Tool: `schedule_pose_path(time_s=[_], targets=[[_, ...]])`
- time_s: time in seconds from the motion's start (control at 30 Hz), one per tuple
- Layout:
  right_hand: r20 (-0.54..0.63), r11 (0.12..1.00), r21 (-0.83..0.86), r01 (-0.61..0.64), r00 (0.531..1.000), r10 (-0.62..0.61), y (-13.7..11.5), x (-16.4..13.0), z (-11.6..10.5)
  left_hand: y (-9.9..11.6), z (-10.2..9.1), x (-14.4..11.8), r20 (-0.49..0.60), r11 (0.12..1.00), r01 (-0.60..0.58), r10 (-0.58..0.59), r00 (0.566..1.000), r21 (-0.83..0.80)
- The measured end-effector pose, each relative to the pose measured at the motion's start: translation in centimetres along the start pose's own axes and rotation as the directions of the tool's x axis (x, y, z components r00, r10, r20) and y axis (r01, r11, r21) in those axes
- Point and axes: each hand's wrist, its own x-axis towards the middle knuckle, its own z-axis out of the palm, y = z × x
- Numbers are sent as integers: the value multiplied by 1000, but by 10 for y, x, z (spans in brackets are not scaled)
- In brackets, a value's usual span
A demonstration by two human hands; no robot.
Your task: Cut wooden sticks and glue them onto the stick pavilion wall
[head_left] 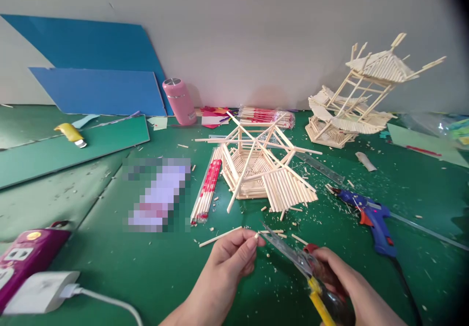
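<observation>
Pinching a short stick piece point(255, 236) between thumb and fingertips, left hand point(230, 262) at about 6 o'clock, fingers closed narrow on that piece, its free end offered toward the blades — held out clear of the mat, apparently so a cut can land on the tip. Gripping the yellow-handled scissors point(296, 257) at roughly 5 o'clock, right hand point(340, 287), fingers wrapped through the red and yellow handles, blades slightly parted and pointing to 10 o'clock, tips just beside the stick piece. Lying just beyond the left hand, a longer loose stick point(220, 236) on the green cutting mat point(110, 248), with offcuts and splinters scattered near it.

Standing at 12 o'clock from the hands, a half-built hexagonal stick model point(256, 170), one sloped roof panel already laid on its near right side, bare rafters elsewhere. Resting to its left, a pack of chopsticks point(208, 189) within reach. Lying at 3 o'clock, a blue glue gun point(370, 218), nozzle toward the model, cord trailing off to the near right. Farther off at 1 o'clock, a finished two-tier stick pagoda point(359, 101), tilted. Also around: pink bottle point(179, 100) at 11 o'clock, metal ruler point(322, 169) beside the model, yellow utility knife point(71, 134) at 10 o'clock, white charger point(44, 292) at 8 o'clock
</observation>
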Motion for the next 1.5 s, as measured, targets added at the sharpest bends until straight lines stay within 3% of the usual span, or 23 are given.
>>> schedule_pose_path(time_s=[0.1,0.23,0.53,0.77,0.97,1.1,1.27,1.5], targets=[[21,999,26,-35,999,34,-13,3,1,0,-1,-1,12,998,-27,26,1000,52],[11,995,-98,-7,1000,9,-12,4,1,1,-3,-2,30,987,-81,78,997,141],[-6,933,-339,121,991,-131,-16,3,-1,5,-3,-4,103,940,-177,153,983,291],[24,891,-438,122,992,-124,0,-3,1,8,-5,-2,142,903,-203,160,977,379],[4,885,-421,200,976,-219,-1,-8,5,13,-5,-5,235,800,-295,197,952,523],[58,925,-334,181,983,-172,-11,-6,4,16,-5,-7,257,771,-295,176,950,564],[57,933,-342,113,993,-99,-18,-4,5,21,-4,-7,288,795,-273,129,949,542],[-21,940,-317,122,991,-136,-18,-3,6,25,-2,-6,292,838,-220,77,953,499]])
